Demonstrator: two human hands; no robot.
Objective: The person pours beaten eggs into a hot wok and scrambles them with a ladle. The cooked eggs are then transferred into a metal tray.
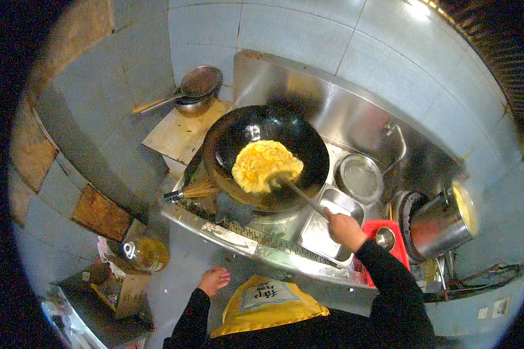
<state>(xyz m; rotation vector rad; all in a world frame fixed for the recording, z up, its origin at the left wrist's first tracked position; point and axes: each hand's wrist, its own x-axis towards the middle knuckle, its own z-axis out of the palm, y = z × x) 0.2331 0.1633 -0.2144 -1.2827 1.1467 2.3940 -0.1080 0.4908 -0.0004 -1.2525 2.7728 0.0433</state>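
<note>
My right hand grips the long handle of a metal wok ladle or spatula, its index finger stretched along the shaft. The tool's head is blurred and lies against the edge of a yellow cooked egg sheet, so its exact shape is unclear. That egg spreads across the bottom of a large black wok, with ruffled, browned edges. Held low in front of the stove, my left hand is empty, its fingers loosely bent and slightly apart. A yellow apron bearing writing hangs below the stove's front edge.
Left of the wok lie a bamboo brush and a strainer on a pot. To the right are a steel pan, a round metal container, a red basket and a tall pot. An oil jug stands lower left.
</note>
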